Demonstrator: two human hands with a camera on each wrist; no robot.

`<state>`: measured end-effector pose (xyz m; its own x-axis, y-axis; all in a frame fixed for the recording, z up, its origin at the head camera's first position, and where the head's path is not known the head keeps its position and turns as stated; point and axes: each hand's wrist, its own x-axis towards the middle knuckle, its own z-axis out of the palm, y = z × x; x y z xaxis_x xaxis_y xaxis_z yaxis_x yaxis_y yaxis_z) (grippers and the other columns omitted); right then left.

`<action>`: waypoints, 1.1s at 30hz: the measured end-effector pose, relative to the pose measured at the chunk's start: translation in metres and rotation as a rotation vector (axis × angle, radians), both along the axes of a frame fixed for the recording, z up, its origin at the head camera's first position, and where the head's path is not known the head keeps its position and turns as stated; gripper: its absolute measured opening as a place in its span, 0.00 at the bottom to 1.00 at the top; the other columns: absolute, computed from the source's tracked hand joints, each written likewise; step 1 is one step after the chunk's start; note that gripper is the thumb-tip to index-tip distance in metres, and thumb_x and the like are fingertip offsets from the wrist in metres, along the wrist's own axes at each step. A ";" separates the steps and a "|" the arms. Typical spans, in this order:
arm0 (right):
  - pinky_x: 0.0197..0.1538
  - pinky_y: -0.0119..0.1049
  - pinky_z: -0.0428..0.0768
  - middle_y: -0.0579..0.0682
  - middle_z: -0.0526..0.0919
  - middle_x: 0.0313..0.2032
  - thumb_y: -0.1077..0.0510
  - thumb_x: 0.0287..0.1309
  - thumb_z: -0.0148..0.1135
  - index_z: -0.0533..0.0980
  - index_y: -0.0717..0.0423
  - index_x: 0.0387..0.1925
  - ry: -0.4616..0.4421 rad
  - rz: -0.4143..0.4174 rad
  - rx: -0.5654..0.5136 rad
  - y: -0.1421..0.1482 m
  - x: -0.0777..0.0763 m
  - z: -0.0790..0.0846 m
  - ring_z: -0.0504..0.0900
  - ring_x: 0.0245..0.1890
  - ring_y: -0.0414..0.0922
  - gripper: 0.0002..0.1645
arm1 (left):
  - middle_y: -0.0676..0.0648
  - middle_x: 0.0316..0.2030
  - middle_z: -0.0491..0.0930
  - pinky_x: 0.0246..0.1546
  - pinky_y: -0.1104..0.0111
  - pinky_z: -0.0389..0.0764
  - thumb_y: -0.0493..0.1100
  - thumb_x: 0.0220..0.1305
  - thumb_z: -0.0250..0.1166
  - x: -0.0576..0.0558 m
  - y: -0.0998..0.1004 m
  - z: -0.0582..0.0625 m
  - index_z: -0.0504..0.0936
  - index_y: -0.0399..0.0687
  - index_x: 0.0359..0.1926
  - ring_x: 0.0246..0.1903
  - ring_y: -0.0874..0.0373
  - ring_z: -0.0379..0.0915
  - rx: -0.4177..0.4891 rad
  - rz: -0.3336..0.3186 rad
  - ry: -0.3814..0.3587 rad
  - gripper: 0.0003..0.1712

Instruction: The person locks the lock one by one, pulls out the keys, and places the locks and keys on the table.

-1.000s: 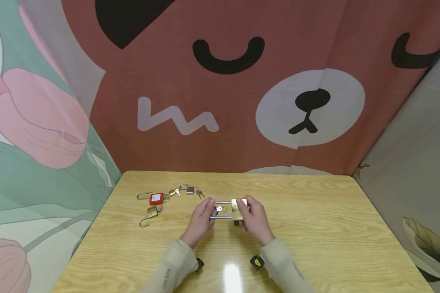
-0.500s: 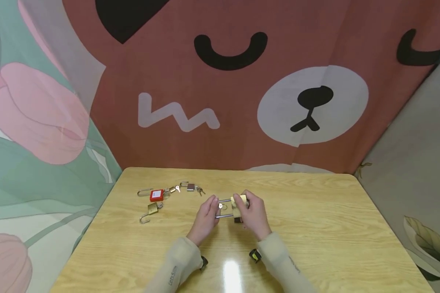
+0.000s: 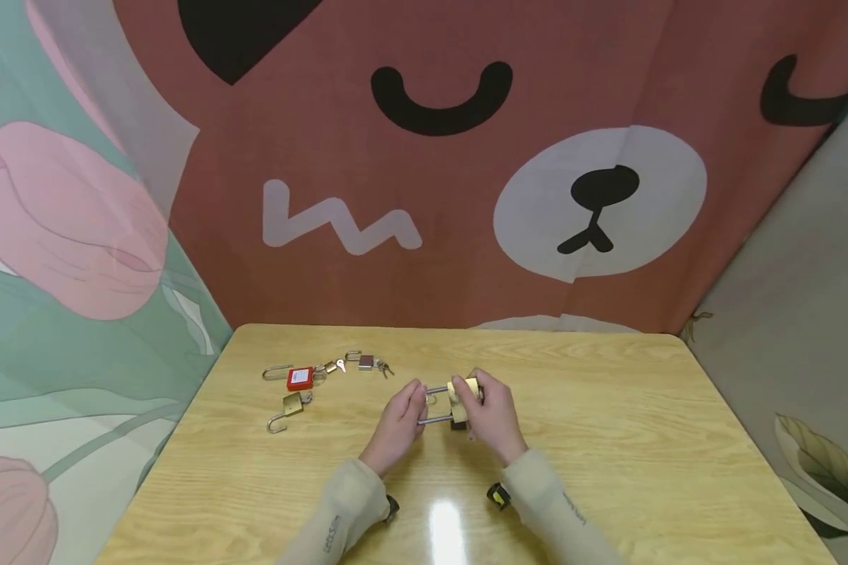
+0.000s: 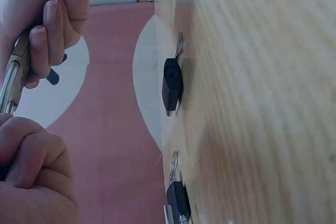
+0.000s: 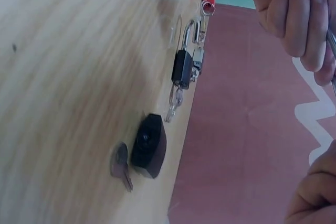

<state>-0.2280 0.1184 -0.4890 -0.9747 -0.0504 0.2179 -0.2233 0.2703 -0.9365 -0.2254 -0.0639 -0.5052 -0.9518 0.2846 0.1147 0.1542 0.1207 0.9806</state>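
Note:
I hold a brass padlock point(image 3: 462, 401) with a long steel shackle point(image 3: 435, 421) above the table, one hand at each end. My right hand point(image 3: 496, 416) grips its body, with the thumb across the near face. My left hand point(image 3: 398, 421) holds the curved end of the shackle, and its fingers hide that bend. The left wrist view shows the curled fingers of my left hand point(image 4: 42, 169) below the lock. Beneath the hands, a dark padlock point(image 5: 148, 145) lies on the table with a key point(image 5: 122, 165) beside it. The held lock partly covers it in the head view.
At the table's left lie a red padlock point(image 3: 300, 378), a small brass padlock point(image 3: 330, 367), a brown-faced padlock point(image 3: 366, 362) with keys point(image 3: 385, 368), and a larger brass padlock point(image 3: 293, 404) with its shackle open. A patterned cloth point(image 3: 339, 290) hangs behind the table's far edge.
My left hand has moved right, closer to the lock body, and less of the shackle shows between my hands. The key seen through the shackle earlier is now covered.

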 end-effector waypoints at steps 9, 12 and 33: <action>0.09 0.35 0.71 0.47 0.71 0.13 0.50 0.76 0.59 0.72 0.60 0.30 -0.031 0.006 -0.090 -0.002 0.005 -0.004 0.71 0.06 0.47 0.21 | 0.52 0.18 0.64 0.17 0.77 0.61 0.48 0.85 0.45 -0.002 0.000 0.003 0.68 0.37 0.32 0.15 0.66 0.57 -0.021 0.020 0.031 0.23; 0.08 0.35 0.70 0.54 0.74 0.15 0.51 0.78 0.57 0.73 0.63 0.31 -0.055 -0.006 -0.127 -0.004 0.006 -0.006 0.70 0.06 0.45 0.20 | 0.53 0.18 0.64 0.16 0.77 0.61 0.49 0.85 0.46 -0.003 -0.001 0.004 0.67 0.36 0.32 0.14 0.65 0.57 -0.003 0.016 0.034 0.23; 0.14 0.36 0.74 0.53 0.76 0.22 0.45 0.85 0.36 0.79 0.56 0.53 -0.045 0.150 -0.068 0.024 0.001 -0.009 0.72 0.14 0.42 0.28 | 0.50 0.16 0.64 0.13 0.76 0.60 0.49 0.85 0.45 -0.005 -0.002 0.009 0.66 0.35 0.31 0.12 0.65 0.57 0.074 0.023 -0.030 0.25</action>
<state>-0.2270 0.1421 -0.4984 -0.9661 -0.1827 0.1823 -0.2141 0.1724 -0.9615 -0.2309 -0.0659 -0.4961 -0.9613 0.2542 0.1064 0.1231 0.0505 0.9911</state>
